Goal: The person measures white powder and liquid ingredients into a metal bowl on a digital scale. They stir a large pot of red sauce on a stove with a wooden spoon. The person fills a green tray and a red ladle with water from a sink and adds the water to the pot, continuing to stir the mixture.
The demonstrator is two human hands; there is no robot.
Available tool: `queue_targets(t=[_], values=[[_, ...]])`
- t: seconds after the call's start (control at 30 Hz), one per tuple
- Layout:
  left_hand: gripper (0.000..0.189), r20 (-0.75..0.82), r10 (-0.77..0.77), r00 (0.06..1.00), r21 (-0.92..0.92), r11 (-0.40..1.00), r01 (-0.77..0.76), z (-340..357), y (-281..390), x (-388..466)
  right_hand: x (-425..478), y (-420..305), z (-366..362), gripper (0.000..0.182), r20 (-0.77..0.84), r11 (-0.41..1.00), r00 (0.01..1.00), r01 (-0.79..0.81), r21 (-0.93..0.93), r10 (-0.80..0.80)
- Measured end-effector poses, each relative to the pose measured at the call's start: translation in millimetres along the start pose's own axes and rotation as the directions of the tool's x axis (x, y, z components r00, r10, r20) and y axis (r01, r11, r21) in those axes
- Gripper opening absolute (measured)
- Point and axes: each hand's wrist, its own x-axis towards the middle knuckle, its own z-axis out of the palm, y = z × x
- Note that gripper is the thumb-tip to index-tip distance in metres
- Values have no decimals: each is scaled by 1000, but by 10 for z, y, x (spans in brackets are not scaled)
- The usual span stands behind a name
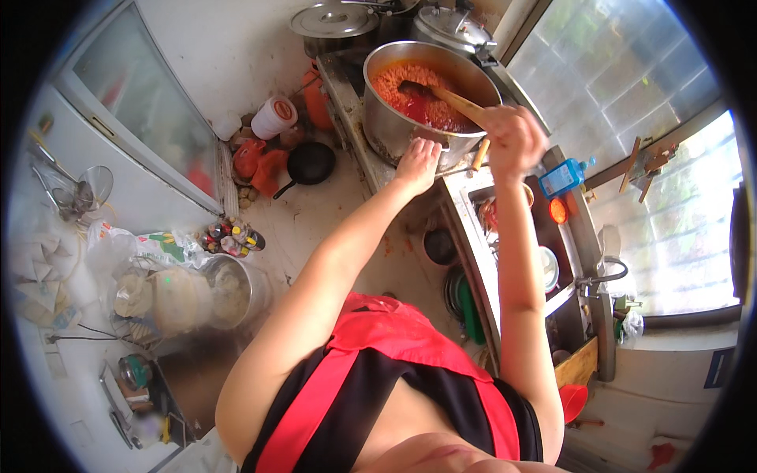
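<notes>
In front of me a large, deep metal pot (pixel 384 127) holds a red-orange, grainy mixture (pixel 391 80) with a pool of dark red liquid (pixel 419 107). My right hand (pixel 517 142), slightly blurred, grips the wooden handle (pixel 458 104) of a stirring tool above the pot's right rim. The tool's dark head (pixel 414 88) rests in the mixture, its lower part hidden. At the near side of the pot, my left hand (pixel 419 165) has its fingers curled over a side handle (pixel 445 149), mostly covered by the hand.
Behind the pot stand a lidded metal pot (pixel 334 22) and a pressure cooker (pixel 452 28). A black frying pan (pixel 311 164) lies low to the left. Right of me are a blue bottle (pixel 559 177), an orange container (pixel 557 210) and a sink faucet (pixel 609 269). Several bottles (pixel 233 237) stand left.
</notes>
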Motion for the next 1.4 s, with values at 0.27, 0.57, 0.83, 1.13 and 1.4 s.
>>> queue_targets(t=[0.27, 0.57, 0.83, 1.13, 1.4], values=[[36, -74, -12, 997, 2, 1000, 12, -12, -116, -51, 690, -676, -724, 26, 20, 786, 915, -356, 505, 402], [25, -97, 50, 994, 320, 947, -17, -539, 228, -174, 537, -234, -1282, 25, -233, 853, 894, -246, 461, 384], [32, -65, -111, 992, 238, 963, 124, 42, 105, -75, -165, 592, -471, 21, -1, 896, 996, -75, 437, 84], [35, -29, -84, 996, 244, 966, 89, -38, 98, -77, 217, -106, -622, 19, 286, 719, 913, 406, -564, -291], [38, -45, -99, 994, 256, 961, 108, 43, 75, -148, 884, -379, -1135, 34, -232, 897, 874, -378, 229, 428]])
